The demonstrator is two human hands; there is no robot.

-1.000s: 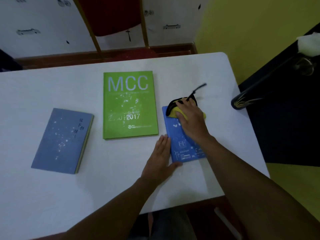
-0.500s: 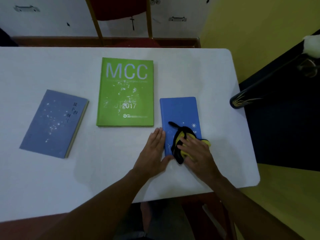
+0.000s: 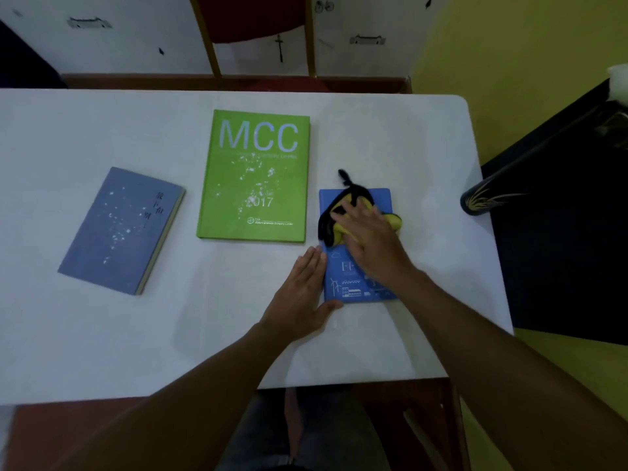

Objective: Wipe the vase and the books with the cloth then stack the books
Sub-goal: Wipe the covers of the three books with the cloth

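Observation:
Three books lie flat on the white table (image 3: 102, 351). A small bright blue book (image 3: 353, 287) is at the right; my right hand (image 3: 370, 246) presses a yellow and black cloth (image 3: 334, 217) onto its far half. My left hand (image 3: 302, 294) lies flat beside that book, fingers along its left edge and thumb at its near corner. The big green MCC book (image 3: 255, 175) sits in the middle, speckled with white bits. A grey-blue book (image 3: 119, 229) lies tilted at the left, also speckled. A dark vase (image 3: 475, 202) with gold leaf marks pokes in at the table's right edge.
A red chair (image 3: 258, 18) with wooden legs stands behind the table's far edge. Right of the table are a yellow floor and a dark surface (image 3: 560, 249). A white object (image 3: 618, 85) shows at the right frame edge.
My right hand slid the cloth from the near end of the blue book back up to its far half. My left hand stayed at the book's left edge.

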